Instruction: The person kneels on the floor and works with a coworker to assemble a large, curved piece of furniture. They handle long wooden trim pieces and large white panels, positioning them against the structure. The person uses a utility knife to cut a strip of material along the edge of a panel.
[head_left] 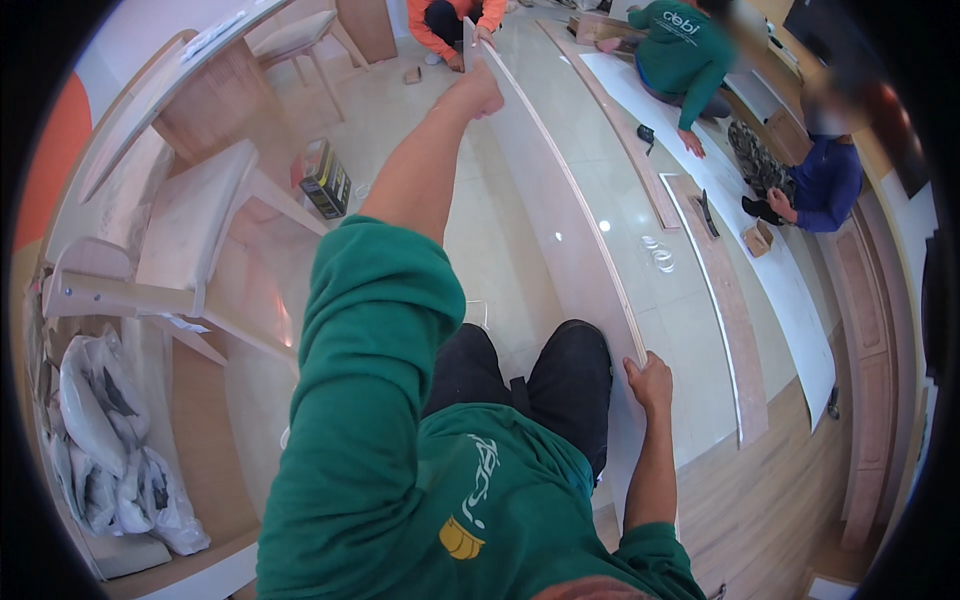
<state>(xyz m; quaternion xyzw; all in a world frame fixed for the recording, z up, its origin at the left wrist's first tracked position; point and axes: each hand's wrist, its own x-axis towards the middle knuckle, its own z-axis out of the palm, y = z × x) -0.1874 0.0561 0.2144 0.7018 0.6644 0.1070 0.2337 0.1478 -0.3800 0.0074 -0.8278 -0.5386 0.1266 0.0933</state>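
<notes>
A long pale board (545,190) stands on its edge, running from between my legs and right side toward the far end of the room. My left arm stretches far forward, and my left hand (484,92) is closed at the board's upper edge, its fingertips partly hidden. Nearer my body, my right hand (652,382) grips the same top edge, fingers wrapped over its outer side. At the far end a person in an orange top (465,25) crouches with a hand on the board.
Two people, one in a green shirt (680,50) and one in a blue top (828,180), sit at the right by a long white sheet (770,285). Wooden strips (725,330) lie beside it. A chair (190,220), a metal can (325,180) and plastic bags (105,420) are at the left.
</notes>
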